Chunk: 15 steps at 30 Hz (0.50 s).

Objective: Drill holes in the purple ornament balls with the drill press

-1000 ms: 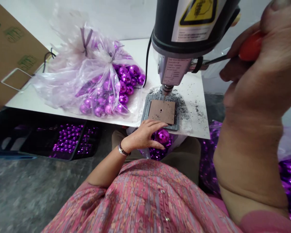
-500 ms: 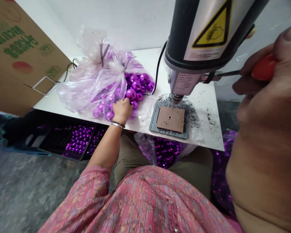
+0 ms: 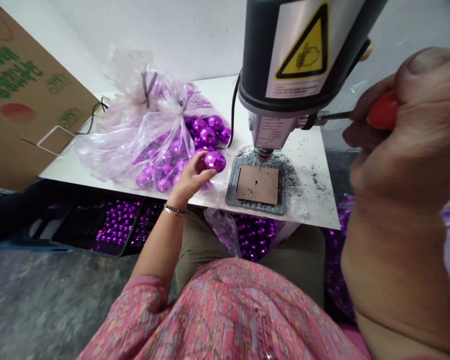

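Note:
Between the thumb and fingers of my left hand (image 3: 191, 176) is a shiny purple mirror ball (image 3: 215, 161), held just left of the drill press base. Behind it lies a clear plastic bag (image 3: 127, 145) with more purple balls (image 3: 207, 135) showing at its mouth. My right hand (image 3: 416, 100), close to the camera, is wrapped round the red knob (image 3: 383, 111) of the lever on the drill press (image 3: 285, 55). Below the chuck (image 3: 264, 154), a brown square board (image 3: 257, 185) with a small hole rests on the grey base plate (image 3: 230, 192).
Dark shavings (image 3: 294, 177) are scattered over the white table (image 3: 322, 200). A cardboard box (image 3: 30, 120) stands at the left. Under the table are a black crate (image 3: 75, 232) of purple balls and a bag of balls (image 3: 255, 235) between the knees. A black cable (image 3: 233, 107) hangs beside the drill press.
My left hand has lifted a purple mirror ball off the pile and brought it right, towards the drill press. My right hand stays on the lever knob. The whole view has shifted slightly.

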Tool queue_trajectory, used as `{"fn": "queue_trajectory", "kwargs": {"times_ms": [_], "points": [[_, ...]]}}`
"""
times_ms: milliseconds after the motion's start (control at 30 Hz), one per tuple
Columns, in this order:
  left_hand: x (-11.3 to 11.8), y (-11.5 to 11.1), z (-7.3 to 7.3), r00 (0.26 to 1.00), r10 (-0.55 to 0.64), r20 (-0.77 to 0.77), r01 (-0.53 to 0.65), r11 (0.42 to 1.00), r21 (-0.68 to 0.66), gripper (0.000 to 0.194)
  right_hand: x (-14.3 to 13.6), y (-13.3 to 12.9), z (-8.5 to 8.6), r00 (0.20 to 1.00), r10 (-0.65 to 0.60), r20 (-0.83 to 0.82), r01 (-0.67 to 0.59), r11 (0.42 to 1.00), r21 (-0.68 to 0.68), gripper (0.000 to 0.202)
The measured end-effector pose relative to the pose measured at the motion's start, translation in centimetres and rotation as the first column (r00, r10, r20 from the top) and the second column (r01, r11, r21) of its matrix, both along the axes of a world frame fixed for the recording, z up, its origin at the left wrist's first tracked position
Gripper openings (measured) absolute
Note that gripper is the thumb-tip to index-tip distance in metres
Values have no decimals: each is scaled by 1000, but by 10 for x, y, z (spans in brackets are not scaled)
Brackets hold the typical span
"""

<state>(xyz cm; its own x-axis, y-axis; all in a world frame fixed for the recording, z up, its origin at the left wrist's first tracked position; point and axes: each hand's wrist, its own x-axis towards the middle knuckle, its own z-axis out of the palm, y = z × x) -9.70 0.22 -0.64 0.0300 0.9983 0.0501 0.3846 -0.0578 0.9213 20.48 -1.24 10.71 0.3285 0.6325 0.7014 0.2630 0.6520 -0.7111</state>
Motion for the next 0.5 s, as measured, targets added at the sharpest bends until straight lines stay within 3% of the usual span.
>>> {"fn": "queue_trajectory", "kwargs": {"times_ms": [100, 200, 500], "points": [[9, -17, -6, 948, -82, 308, 121, 986, -112, 76, -1, 1, -1, 1000, -25, 4, 25, 1000, 9, 47], [22, -26, -12, 870, -86, 486, 196, 964, -181, 78, -1, 2, 0, 1000, -8, 25, 7, 1000, 28, 61], [52, -30, -28, 729, 64, 682, 247, 904, -349, 57, -2, -1, 4, 997, 52, 49, -52, 999, -14, 70]]}}
